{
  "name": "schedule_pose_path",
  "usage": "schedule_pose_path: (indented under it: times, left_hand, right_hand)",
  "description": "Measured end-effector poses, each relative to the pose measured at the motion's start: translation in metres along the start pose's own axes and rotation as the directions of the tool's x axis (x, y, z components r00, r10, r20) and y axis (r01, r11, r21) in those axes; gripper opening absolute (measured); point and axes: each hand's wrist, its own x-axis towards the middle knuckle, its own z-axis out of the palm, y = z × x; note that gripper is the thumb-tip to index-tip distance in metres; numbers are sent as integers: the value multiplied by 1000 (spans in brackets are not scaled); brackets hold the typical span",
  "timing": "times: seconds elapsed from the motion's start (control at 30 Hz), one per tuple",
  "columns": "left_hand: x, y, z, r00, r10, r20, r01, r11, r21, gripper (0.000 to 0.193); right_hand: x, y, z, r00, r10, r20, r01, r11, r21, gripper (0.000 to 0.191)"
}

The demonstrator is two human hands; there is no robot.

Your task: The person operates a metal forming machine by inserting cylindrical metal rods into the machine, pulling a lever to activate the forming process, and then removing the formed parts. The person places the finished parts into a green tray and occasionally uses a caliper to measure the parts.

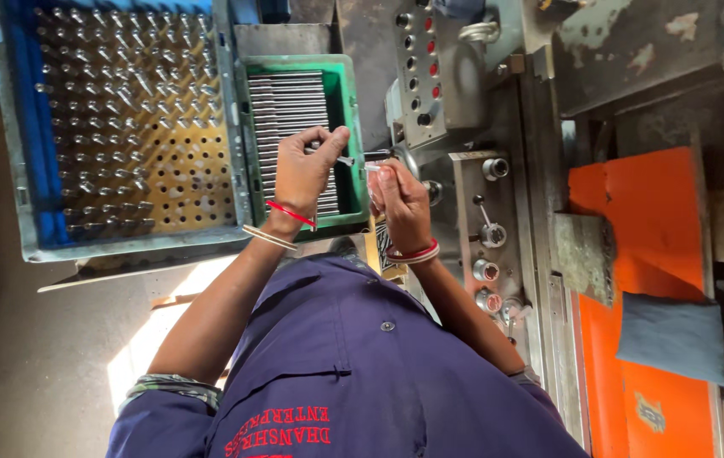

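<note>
The left hand is pinching a thin shiny metal pin over the green plastic tray. The right hand is closing on the pin's tip. Loose fingers could be letting it drop.

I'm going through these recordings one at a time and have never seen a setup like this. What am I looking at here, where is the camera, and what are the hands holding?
There is one picture, taken by a camera worn on the person's head and looking down over a blue work shirt at two bare hands. No robot is involved.

The left hand pinches a thin metal pin between its fingertips, above a green tray filled with similar metal rods lying side by side. The right hand is close beside it, fingers curled around something small that I cannot make out.

To the left of the green tray stands a blue crate with a perforated board holding many upright metal parts. On the other side is a grey machine with a control panel of round buttons, and further on an orange surface.
</note>
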Motion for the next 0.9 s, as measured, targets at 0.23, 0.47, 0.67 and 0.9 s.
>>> schedule_pose_path:
  times: [0.23,0.47,0.67,0.9]
  left_hand:
    - [-1,12,-38,982,166,-93,-154,981,122,30]
    - [9,10,-96,998,62,-3,-61,989,132,41]
    - [24,10,-175,676,-634,376,589,771,242,34]
    - [32,-17,-211,973,-227,27,228,973,-28,40]
  right_hand:
    - [16,0,68,999,49,-8,-49,999,17,28]
    - [18,23,117,989,-144,-15,122,886,-448,23]
    - [45,39,113,632,-336,698,775,267,-573,17]
    - [58,65,193,922,-281,264,385,710,-589,10]
